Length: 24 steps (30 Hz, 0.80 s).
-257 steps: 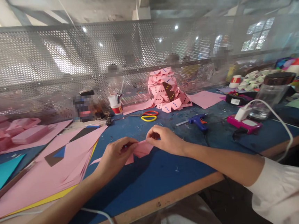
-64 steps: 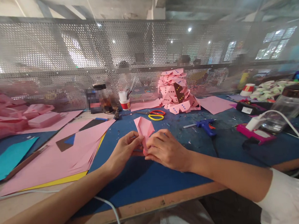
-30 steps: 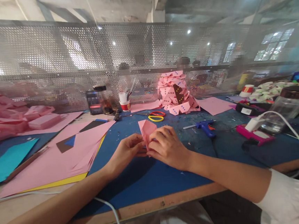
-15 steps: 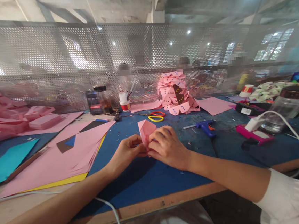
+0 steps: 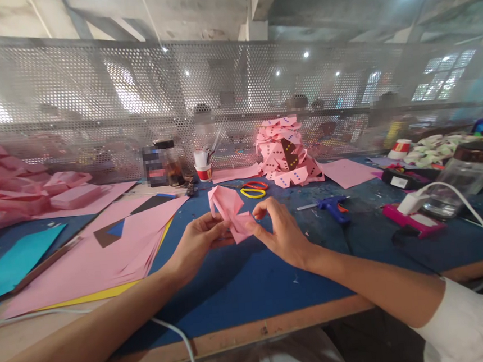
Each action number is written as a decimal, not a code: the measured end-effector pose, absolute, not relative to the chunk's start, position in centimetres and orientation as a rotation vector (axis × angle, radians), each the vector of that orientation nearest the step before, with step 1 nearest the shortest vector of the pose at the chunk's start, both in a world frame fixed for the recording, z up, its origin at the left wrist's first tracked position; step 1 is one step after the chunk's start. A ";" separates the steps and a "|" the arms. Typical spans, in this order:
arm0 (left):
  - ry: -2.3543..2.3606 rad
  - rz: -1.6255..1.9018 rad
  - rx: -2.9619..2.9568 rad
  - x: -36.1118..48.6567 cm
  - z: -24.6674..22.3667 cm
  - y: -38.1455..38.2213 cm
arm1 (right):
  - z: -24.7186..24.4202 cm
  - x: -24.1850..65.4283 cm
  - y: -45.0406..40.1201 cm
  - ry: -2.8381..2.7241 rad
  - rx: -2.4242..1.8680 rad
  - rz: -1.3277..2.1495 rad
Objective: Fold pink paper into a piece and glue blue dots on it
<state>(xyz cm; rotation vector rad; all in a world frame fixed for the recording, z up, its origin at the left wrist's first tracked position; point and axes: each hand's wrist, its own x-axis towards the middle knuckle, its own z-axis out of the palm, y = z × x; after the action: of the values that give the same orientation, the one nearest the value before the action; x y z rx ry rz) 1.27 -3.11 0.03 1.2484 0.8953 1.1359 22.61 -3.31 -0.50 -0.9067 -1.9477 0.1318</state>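
A folded piece of pink paper [image 5: 230,207] is held up over the blue table mat [image 5: 234,294]. My left hand [image 5: 204,235] pinches its lower left side between thumb and fingers. At its right edge, the thumb and forefinger of my right hand [image 5: 282,231] close on a flap of the same paper. Behind the paper lie scissors [image 5: 254,193] with red and yellow handles. A blue glue gun [image 5: 332,208] rests to the right of my right hand. Farther back rises a pile of folded pink paper pieces [image 5: 283,152] with coloured dots.
Pink sheets [image 5: 116,254] over a yellow one spread at left, near a turquoise sheet [image 5: 18,262] and a heap of pink paper forms [image 5: 9,190]. A magenta power strip [image 5: 414,220] with a white cable and a clear jar [image 5: 449,188] stand right. Perforated metal screen [image 5: 224,81] behind.
The pink paper has opened out and tilted to the left. My right hand has shifted slightly right, from covering the paper to gripping its right edge.
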 end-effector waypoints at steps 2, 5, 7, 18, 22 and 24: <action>0.881 1.156 1.227 1.3 0.1 -3.1 | -0.8 22.5 -2.9 -1.903 -0.924 0.346; 0.876 1.180 1.194 1.2 0.2 -3.1 | -0.9 22.4 -2.6 -1.810 -0.964 0.582; 0.872 1.188 1.175 1.2 0.3 -3.1 | -1.0 22.4 -2.4 -1.746 -0.991 0.657; 0.813 1.181 1.169 1.6 0.2 -3.4 | -2.1 21.5 -2.1 -1.897 -0.963 1.187; 0.819 1.176 1.176 1.6 -0.3 -3.3 | -1.9 21.4 -2.1 -1.870 -0.940 1.252; 0.816 1.174 1.178 1.7 -0.3 -3.3 | -1.7 21.4 -2.2 -1.871 -0.930 1.255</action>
<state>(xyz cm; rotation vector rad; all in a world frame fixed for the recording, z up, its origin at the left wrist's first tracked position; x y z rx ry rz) 1.66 -3.34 -0.29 1.1780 0.8164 1.1742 21.37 -2.16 -1.69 -0.9300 -1.8709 1.2554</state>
